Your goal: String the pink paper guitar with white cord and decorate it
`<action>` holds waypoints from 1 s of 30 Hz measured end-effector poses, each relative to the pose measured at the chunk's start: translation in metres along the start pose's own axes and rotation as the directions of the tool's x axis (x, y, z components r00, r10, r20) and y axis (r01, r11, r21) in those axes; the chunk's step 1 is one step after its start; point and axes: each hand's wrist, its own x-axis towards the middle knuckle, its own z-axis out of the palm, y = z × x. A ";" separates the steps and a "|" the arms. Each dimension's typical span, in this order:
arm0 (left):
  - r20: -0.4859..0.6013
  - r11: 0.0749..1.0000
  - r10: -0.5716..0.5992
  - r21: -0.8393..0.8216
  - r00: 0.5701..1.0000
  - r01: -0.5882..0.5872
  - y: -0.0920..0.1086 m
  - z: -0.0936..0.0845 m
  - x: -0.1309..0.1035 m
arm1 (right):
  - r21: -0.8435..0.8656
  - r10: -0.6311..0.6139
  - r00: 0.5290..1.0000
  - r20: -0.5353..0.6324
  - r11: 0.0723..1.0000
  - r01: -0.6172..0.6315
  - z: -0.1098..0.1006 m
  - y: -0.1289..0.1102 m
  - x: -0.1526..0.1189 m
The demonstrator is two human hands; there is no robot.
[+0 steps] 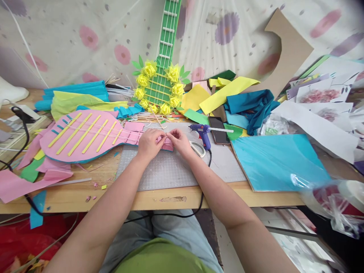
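A pink paper guitar (93, 132) with a blue edge and yellow strips lies on the work table, its neck pointing right. Thin white strings run along its body towards my hands. Over the end of the neck, my left hand (150, 142) is closed in a pinch. My right hand (179, 142) also pinches, its fingertips meeting those of the left. Whatever is between the fingertips is too small to make out. Just right of my right hand are white-handled scissors (198, 149), partly covered, and a purple glue gun (201, 132) with a glue stick in its back.
A green paper guitar (165, 53) with yellow flowers leans at the back. Under my hands lies a grey cutting mat (162, 174). A phone (218, 129), coloured paper and a blue sheet (278, 161) occupy the right. The glue gun's black cord (202, 197) hangs over the table's front edge.
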 end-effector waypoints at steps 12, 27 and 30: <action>-0.008 0.968 -0.136 -0.212 0.991 0.131 0.000 -0.001 0.000 | -0.442 -0.338 0.940 0.037 0.838 0.319 -0.006 -0.014 -0.018; 0.044 0.928 -0.256 -0.267 0.966 0.259 0.002 0.000 0.001 | -0.412 -0.269 0.963 0.013 0.876 0.250 -0.006 -0.012 -0.013; 0.025 0.920 -0.274 -0.286 0.962 0.269 0.001 0.000 0.001 | -0.409 -0.260 0.965 0.019 0.879 0.245 -0.006 -0.012 -0.013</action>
